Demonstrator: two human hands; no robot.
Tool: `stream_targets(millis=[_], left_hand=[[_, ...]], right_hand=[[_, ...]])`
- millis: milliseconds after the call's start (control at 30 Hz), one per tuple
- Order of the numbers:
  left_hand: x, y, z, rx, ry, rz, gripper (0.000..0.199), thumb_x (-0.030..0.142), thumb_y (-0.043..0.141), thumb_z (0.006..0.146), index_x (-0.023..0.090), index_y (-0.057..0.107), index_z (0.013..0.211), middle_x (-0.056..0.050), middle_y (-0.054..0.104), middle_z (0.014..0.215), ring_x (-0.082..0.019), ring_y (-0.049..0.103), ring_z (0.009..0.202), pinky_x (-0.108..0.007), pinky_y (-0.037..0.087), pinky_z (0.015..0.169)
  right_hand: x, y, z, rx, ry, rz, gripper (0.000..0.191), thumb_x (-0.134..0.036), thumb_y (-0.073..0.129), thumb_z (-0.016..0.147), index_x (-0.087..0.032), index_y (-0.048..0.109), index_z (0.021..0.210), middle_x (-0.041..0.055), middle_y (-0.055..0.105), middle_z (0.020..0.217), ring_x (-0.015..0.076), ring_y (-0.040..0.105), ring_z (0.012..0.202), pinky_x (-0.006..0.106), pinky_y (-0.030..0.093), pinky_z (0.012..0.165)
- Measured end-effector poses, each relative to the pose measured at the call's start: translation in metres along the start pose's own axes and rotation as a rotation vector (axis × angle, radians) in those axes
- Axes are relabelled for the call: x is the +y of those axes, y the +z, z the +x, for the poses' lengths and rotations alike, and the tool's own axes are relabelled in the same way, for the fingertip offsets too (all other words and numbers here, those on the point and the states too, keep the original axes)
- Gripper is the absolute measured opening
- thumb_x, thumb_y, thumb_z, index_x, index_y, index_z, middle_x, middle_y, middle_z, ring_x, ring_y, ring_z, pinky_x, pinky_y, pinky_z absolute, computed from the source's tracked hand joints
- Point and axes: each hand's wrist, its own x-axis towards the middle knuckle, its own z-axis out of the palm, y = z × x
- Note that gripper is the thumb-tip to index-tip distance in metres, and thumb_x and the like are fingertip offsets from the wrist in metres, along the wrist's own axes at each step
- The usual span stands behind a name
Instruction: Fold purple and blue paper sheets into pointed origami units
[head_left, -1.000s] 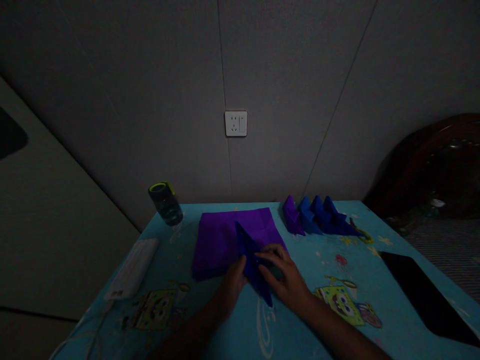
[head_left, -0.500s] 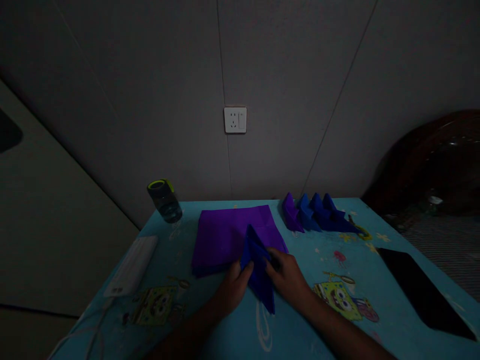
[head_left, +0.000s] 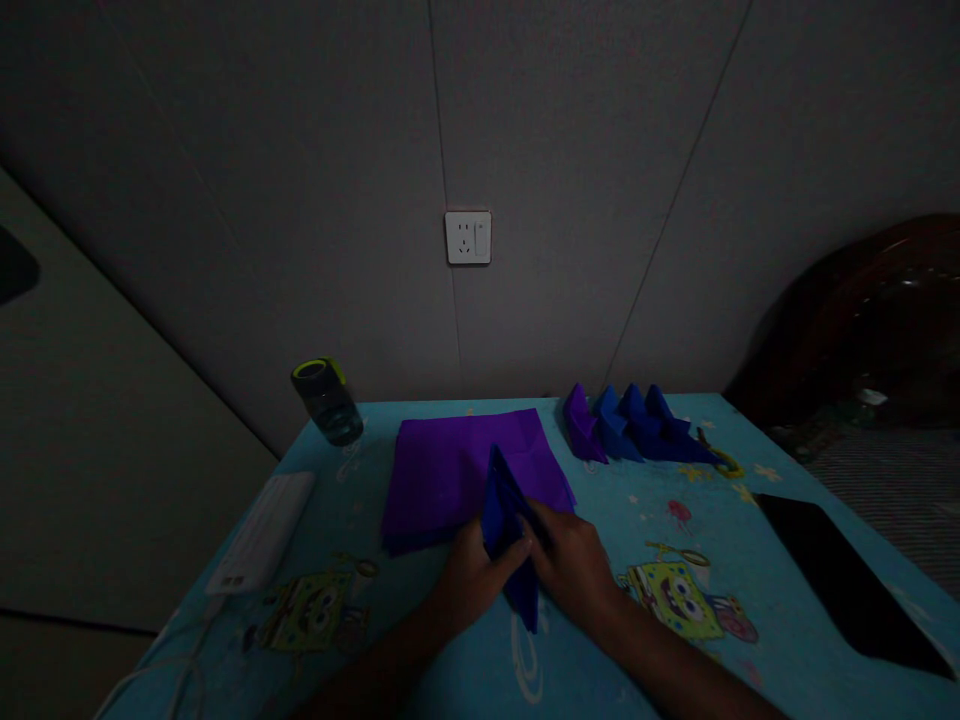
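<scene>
Between my hands a folded piece of dark blue paper [head_left: 498, 505] is held up on end, its pointed tip upward and another point reaching down toward the tablecloth. My left hand [head_left: 474, 572] grips its left side, with the thumb laid across the front. On the right side, my right hand [head_left: 568, 557] pinches the paper, its fingertips partly hidden in the folds. Just behind lies a stack of purple paper sheets [head_left: 457, 470]. Farther back to the right stand a purple paper boat [head_left: 580, 428], a lighter blue one [head_left: 615, 430] and darker blue ones [head_left: 654, 430], side by side.
A water bottle [head_left: 328, 402] stands at the back left. In front of it lies a white power strip [head_left: 262, 535] with a cable. Yellow-handled scissors [head_left: 726, 463] lie beside the boats, and a flat black object [head_left: 847, 580] at right. A wall socket [head_left: 468, 238] is behind.
My left thumb has slid right across the front of the blue paper, toward my right hand. The paper has turned and looks narrower, its lower point slightly further left.
</scene>
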Motion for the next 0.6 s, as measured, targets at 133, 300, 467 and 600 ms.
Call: stream_targets(millis=[133,300,467,600], left_hand=[[-0.001,-0.002,-0.001,0.056,0.047,0.067,0.047,0.036,0.066,0.08,0.018,0.059,0.124,-0.011,0.066,0.124,-0.028,0.058,0.119,-0.043,0.038,0.11],[0.001,-0.008,-0.002,0.077,-0.018,0.074,0.049,0.04,0.065,0.079,0.017,0.062,0.123,-0.013,0.065,0.126,-0.031,0.054,0.124,-0.046,0.033,0.112],[0.005,-0.01,0.001,0.041,-0.017,-0.008,0.047,0.045,0.06,0.083,0.018,0.063,0.121,-0.011,0.067,0.124,-0.028,0.057,0.121,-0.042,0.038,0.11],[0.004,-0.013,0.009,0.155,-0.063,-0.088,0.046,0.051,0.061,0.082,0.016,0.066,0.111,-0.011,0.073,0.109,-0.028,0.061,0.115,-0.04,0.042,0.105]], right_hand=[[-0.001,-0.002,0.0,0.014,0.058,0.114,0.03,-0.023,0.046,0.092,-0.019,0.069,0.109,0.0054,0.076,0.084,0.0192,0.07,0.067,0.028,0.05,0.064],[0.006,0.0,0.005,0.027,0.116,0.341,0.03,-0.033,0.047,0.095,-0.017,0.071,0.103,0.0023,0.072,0.073,0.0168,0.064,0.063,0.025,0.047,0.059],[0.013,-0.001,0.007,0.041,0.167,0.42,0.041,-0.043,0.049,0.095,-0.014,0.064,0.12,-0.0017,0.064,0.063,0.0145,0.057,0.055,0.024,0.044,0.052],[0.006,-0.01,0.001,-0.024,-0.027,0.265,0.042,-0.042,0.048,0.096,-0.016,0.058,0.127,0.0002,0.067,0.068,0.0147,0.06,0.057,0.025,0.046,0.058]])
